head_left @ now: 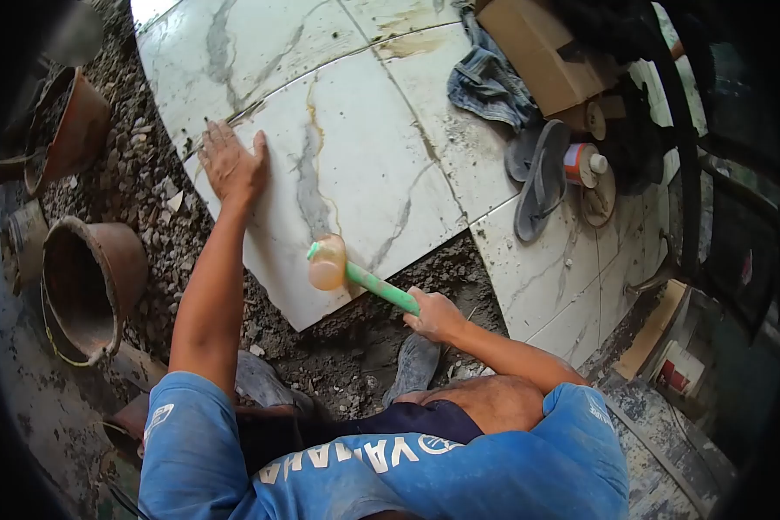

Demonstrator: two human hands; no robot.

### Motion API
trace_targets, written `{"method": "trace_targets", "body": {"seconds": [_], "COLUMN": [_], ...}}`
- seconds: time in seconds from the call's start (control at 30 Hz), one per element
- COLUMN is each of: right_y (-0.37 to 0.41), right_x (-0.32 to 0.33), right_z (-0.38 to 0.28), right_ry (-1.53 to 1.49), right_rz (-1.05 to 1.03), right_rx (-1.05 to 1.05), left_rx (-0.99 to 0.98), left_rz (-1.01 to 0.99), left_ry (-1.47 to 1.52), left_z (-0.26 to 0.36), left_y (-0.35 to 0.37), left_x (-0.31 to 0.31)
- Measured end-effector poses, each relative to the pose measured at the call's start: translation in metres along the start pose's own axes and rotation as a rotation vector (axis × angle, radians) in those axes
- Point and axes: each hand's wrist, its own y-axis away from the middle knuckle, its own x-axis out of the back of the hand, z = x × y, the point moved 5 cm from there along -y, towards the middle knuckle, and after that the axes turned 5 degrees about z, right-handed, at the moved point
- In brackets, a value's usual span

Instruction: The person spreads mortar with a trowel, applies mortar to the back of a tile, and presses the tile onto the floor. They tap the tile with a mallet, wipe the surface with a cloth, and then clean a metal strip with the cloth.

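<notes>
My left hand lies flat with fingers spread on the left part of a white, grey-veined floor tile. In my right hand is the green handle of a rubber mallet, fingers wrapped round its end. The mallet's pale, amber-tinted head overlaps the tile's near edge in this view. Dark, loose mortar shows along that near edge, by my boots.
Buckets stand on the left beside gravel. More laid tiles extend right and behind. On them lie flip-flops, a bottle, a rag and a cardboard box.
</notes>
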Motion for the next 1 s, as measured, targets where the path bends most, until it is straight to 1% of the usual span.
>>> {"method": "trace_targets", "body": {"seconds": [0.03,0.07,0.17,0.2,0.27,0.3,0.37,0.43,0.47,0.5,0.57,0.6,0.63,0.7,0.73,0.77,0.83,0.87,0.9,0.97,1.0], "right_y": [-0.003,-0.004,0.015,0.020,0.043,0.039,0.045,0.035,0.025,0.023,0.014,0.013,0.020,0.025,0.029,0.033,0.033,0.028,0.028,0.030,0.032], "right_x": [0.006,0.011,0.024,0.019,0.015,0.025,0.040,0.058,0.072,0.070,0.065,0.052,0.046,0.041,0.040,0.032,0.023,0.024,0.027,0.034,0.026], "right_z": [0.001,0.002,0.012,0.032,0.050,0.043,0.023,0.002,-0.012,-0.009,0.000,0.018,0.031,0.050,0.052,0.056,0.070,0.074,0.071,0.059,0.065], "right_ry": [0.041,0.038,-0.245,-0.224,-0.212,-0.184,-0.275,-0.343,-0.379,-0.385,-0.391,-0.318,-0.319,-0.128,-0.164,-0.178,-0.272,-0.217,-0.217,-0.279,-0.304], "right_rz": [-0.046,-0.029,0.020,-0.021,-0.015,-0.024,-0.012,0.030,0.127,0.127,0.213,0.186,0.186,-0.033,-0.024,-0.038,0.034,0.009,0.011,0.141,0.154], "right_rx": [-0.070,-0.074,-0.027,-0.146,-0.166,-0.180,-0.185,-0.020,0.093,0.090,0.146,0.056,0.053,-0.240,-0.270,-0.281,-0.282,-0.353,-0.341,-0.201,-0.201], "left_rx": [-0.001,-0.016,-0.016,-0.019,-0.034,-0.026,-0.043,-0.039,-0.094,-0.099,-0.276,-0.272,-0.275,-0.251,-0.241,-0.248,-0.232,-0.228,-0.229,-0.222,-0.220], "left_rz": [-0.001,-0.015,-0.002,-0.004,-0.016,-0.029,-0.046,-0.039,-0.029,-0.032,-0.050,-0.060,-0.062,-0.045,-0.050,-0.069,-0.056,-0.046,-0.069,-0.091,-0.095], "left_ry": [-0.019,-0.067,-0.048,-0.041,-0.039,-0.037,-0.079,-0.020,-0.099,-0.104,-0.064,-0.068,-0.067,-0.069,-0.073,-0.083,-0.044,-0.046,-0.058,-0.085,-0.057], "left_z": [0.000,0.000,0.000,0.000,0.000,0.002,0.003,0.004,0.007,0.005,0.006,0.006,0.006,0.008,0.008,0.006,0.008,0.010,0.010,0.008,0.008], "left_y": [-0.004,-0.005,-0.004,-0.004,0.001,-0.005,-0.007,-0.003,-0.002,-0.002,-0.006,-0.007,-0.005,-0.008,-0.008,-0.003,-0.006,-0.007,-0.004,-0.006,-0.004], "left_x": [0.000,0.000,-0.003,-0.003,0.000,0.001,0.002,0.001,0.002,-0.002,-0.009,-0.009,-0.009,-0.007,-0.007,-0.008,-0.005,-0.003,-0.002,-0.002,0.000]}}
